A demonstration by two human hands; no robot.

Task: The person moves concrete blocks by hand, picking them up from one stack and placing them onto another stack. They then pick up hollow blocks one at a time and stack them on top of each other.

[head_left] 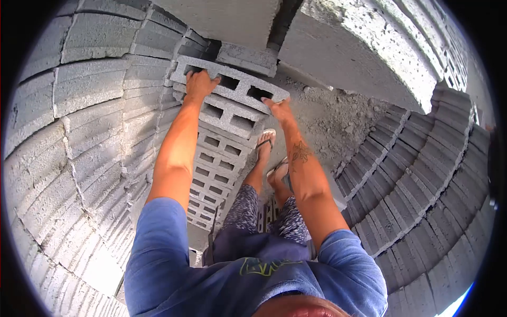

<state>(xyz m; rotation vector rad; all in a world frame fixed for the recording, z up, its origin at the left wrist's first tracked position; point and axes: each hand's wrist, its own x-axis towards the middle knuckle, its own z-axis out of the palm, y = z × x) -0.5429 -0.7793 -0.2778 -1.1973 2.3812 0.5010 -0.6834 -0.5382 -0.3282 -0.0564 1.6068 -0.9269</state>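
A grey hollow concrete block [240, 85] lies at the top of a stack, its cavities facing up. My left hand [200, 84] grips its left part, with fingers hooked into a cavity. At its right end my right hand [278, 109] holds the block, thumb at the right cavity and fingers over the end edge. Just below it, nearer my body, sits another hollow block [227, 115]. More hollow blocks [216, 164] run down toward my legs in rows.
Tall walls of stacked blocks rise at the left [95, 84] and right [417, 174]. A large block stack [359, 58] stands at the upper right. Rubble [338, 113] covers the ground near my sandalled feet [265, 141].
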